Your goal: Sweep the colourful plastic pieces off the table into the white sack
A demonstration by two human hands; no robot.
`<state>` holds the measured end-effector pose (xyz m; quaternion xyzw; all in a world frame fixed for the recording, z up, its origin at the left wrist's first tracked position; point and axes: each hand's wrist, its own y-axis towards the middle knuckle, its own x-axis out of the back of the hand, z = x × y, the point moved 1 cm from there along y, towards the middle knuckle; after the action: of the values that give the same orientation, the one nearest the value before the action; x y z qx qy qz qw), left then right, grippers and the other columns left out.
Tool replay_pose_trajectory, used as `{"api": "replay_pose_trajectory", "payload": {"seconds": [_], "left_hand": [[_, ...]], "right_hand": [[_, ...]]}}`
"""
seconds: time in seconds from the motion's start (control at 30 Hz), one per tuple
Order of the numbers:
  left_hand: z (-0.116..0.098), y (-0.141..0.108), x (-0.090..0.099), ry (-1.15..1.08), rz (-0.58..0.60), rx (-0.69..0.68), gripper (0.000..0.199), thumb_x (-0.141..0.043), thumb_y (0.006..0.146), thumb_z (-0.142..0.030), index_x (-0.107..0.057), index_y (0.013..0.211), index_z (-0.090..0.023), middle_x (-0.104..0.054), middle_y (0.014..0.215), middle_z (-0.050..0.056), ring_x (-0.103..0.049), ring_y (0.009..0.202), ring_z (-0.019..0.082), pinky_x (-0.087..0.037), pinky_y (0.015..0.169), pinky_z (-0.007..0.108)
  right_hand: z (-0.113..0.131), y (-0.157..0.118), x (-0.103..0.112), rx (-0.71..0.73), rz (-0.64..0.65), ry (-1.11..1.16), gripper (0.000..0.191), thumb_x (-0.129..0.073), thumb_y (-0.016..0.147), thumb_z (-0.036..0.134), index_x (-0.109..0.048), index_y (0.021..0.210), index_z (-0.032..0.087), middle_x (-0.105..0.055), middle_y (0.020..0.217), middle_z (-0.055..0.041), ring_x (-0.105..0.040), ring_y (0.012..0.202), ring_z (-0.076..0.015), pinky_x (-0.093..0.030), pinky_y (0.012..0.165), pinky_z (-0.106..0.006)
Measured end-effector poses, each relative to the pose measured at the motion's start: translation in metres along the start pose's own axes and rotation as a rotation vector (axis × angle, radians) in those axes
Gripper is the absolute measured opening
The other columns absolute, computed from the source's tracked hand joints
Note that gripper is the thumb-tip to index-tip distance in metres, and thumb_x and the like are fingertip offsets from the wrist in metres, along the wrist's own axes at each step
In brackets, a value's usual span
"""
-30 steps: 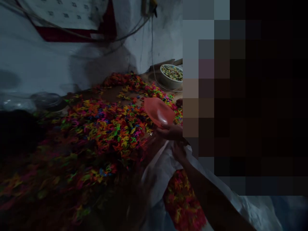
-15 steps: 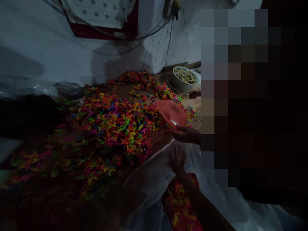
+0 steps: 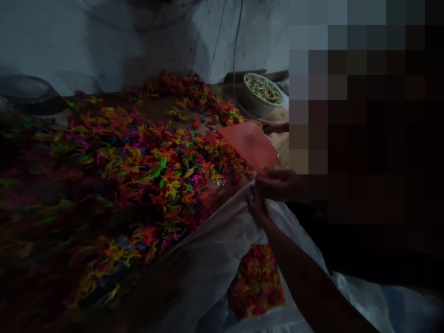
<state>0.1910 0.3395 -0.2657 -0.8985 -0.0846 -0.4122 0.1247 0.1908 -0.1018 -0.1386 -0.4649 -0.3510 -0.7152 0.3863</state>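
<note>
My right hand [image 3: 257, 206] reaches in from the lower right, its fingers closed on the raised edge of a white sack [image 3: 222, 236]. Several bright plastic pieces [image 3: 256, 282] show in the sack's opening below my forearm. Just above my hand, a co-worker's hand [image 3: 279, 183] holds a thin orange-red plastic sheet or dish [image 3: 251, 145]. Beside the sack spreads a big heap of small coloured plastic pieces [image 3: 163, 162], many of them star-like in outline. My left hand is not visible; the lower left is very dark.
A pale basin [image 3: 258, 107] full of small mixed pieces stands at the back by the wall [image 3: 194, 46]. A cable [image 3: 235, 60] hangs down there. The co-worker's other hand [image 3: 274, 128] is near the basin. A clear round container [image 3: 31, 92] sits at the far left.
My right hand was spread over the sack; now it has closed on the edge, which is higher. The orange-red piece has tilted. The view has shifted downward.
</note>
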Motion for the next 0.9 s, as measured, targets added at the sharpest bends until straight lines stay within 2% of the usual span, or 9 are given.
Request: {"api": "replay_pose_trajectory", "payload": {"seconds": [0.07, 0.17, 0.27, 0.37, 0.43, 0.53, 0.63, 0.77, 0.9], "left_hand": [[0.005, -0.001, -0.001, -0.004, -0.007, -0.004, 0.052, -0.054, 0.090, -0.046, -0.047, 0.135, -0.021, -0.038, 0.147, 0.011, -0.035, 0.134, 0.030, -0.027, 0.111, 0.055], [0.000, -0.002, 0.005, -0.001, -0.036, 0.030, 0.050, -0.054, 0.090, -0.045, -0.049, 0.133, -0.020, -0.041, 0.143, 0.012, -0.040, 0.130, 0.030, -0.031, 0.109, 0.056], [-0.010, -0.001, 0.014, 0.005, -0.071, 0.062, 0.048, -0.054, 0.090, -0.044, -0.050, 0.130, -0.019, -0.042, 0.142, 0.012, -0.041, 0.128, 0.029, -0.032, 0.108, 0.055], [-0.013, 0.000, 0.019, 0.003, -0.095, 0.069, 0.048, -0.054, 0.090, -0.045, -0.050, 0.131, -0.019, -0.041, 0.143, 0.012, -0.040, 0.130, 0.029, -0.029, 0.110, 0.056], [-0.008, 0.001, 0.016, -0.002, -0.097, 0.061, 0.050, -0.054, 0.090, -0.046, -0.050, 0.131, -0.019, -0.041, 0.144, 0.012, -0.039, 0.131, 0.029, -0.029, 0.110, 0.056], [0.005, 0.004, 0.007, -0.018, -0.084, 0.053, 0.053, -0.053, 0.088, -0.049, -0.050, 0.134, -0.023, -0.043, 0.145, 0.010, -0.037, 0.134, 0.029, -0.029, 0.111, 0.052], [0.017, 0.006, -0.003, -0.020, -0.061, 0.067, 0.053, -0.049, 0.084, -0.049, -0.050, 0.135, -0.034, -0.043, 0.147, 0.001, -0.036, 0.136, 0.028, -0.031, 0.110, 0.044], [0.020, 0.005, -0.006, 0.020, -0.034, 0.091, 0.048, -0.040, 0.082, -0.046, -0.058, 0.126, -0.040, -0.039, 0.150, -0.006, -0.033, 0.138, 0.028, -0.036, 0.103, 0.042], [0.001, 0.006, 0.014, 0.081, -0.012, 0.050, 0.047, -0.033, 0.087, -0.045, -0.055, 0.128, -0.041, -0.032, 0.153, -0.007, -0.027, 0.141, 0.028, -0.033, 0.104, 0.045]], "right_hand": [[0.012, 0.020, 0.021, 0.060, 0.141, 0.049, 0.059, -0.013, 0.104, 0.032, -0.062, 0.107, 0.001, -0.063, 0.105, -0.0076, -0.063, 0.092, -0.0082, -0.049, 0.077, -0.026], [0.040, 0.043, 0.055, 0.164, 0.550, 0.190, 0.067, -0.002, 0.102, 0.030, -0.058, 0.116, -0.004, -0.065, 0.105, -0.0118, -0.065, 0.092, -0.0084, -0.051, 0.076, -0.025], [0.056, 0.045, 0.074, 0.222, 0.749, 0.232, 0.065, -0.003, 0.103, 0.026, -0.063, 0.120, 0.007, -0.067, 0.111, -0.0139, -0.065, 0.102, -0.0149, -0.054, 0.081, -0.029], [0.055, 0.011, 0.044, 0.244, 0.615, 0.048, 0.057, -0.013, 0.100, 0.022, -0.063, 0.125, 0.019, -0.065, 0.117, -0.0120, -0.061, 0.110, -0.0218, -0.053, 0.089, -0.036], [0.051, -0.030, -0.001, 0.139, 0.302, -0.182, 0.049, -0.023, 0.098, 0.024, -0.053, 0.136, 0.024, -0.060, 0.126, -0.0112, -0.053, 0.120, -0.0275, -0.046, 0.098, -0.046], [0.049, -0.088, -0.078, 0.068, 0.257, -0.258, 0.051, -0.035, 0.094, 0.033, -0.042, 0.144, 0.025, -0.049, 0.139, -0.0135, -0.039, 0.131, -0.0354, -0.034, 0.102, -0.058], [0.045, -0.107, -0.128, -0.023, 0.197, -0.350, 0.058, -0.037, 0.091, 0.038, -0.035, 0.148, 0.022, -0.033, 0.150, -0.0139, -0.025, 0.139, -0.0355, -0.022, 0.107, -0.060], [0.034, -0.091, -0.150, 0.026, 0.211, -0.364, 0.063, -0.039, 0.089, 0.038, -0.030, 0.149, 0.020, -0.027, 0.154, -0.0109, -0.018, 0.141, -0.0320, -0.015, 0.112, -0.054], [0.027, -0.070, -0.121, 0.047, 0.237, -0.299, 0.061, -0.040, 0.089, 0.034, -0.034, 0.148, 0.018, -0.039, 0.148, -0.0114, -0.026, 0.138, -0.0328, -0.020, 0.112, -0.051]]}}
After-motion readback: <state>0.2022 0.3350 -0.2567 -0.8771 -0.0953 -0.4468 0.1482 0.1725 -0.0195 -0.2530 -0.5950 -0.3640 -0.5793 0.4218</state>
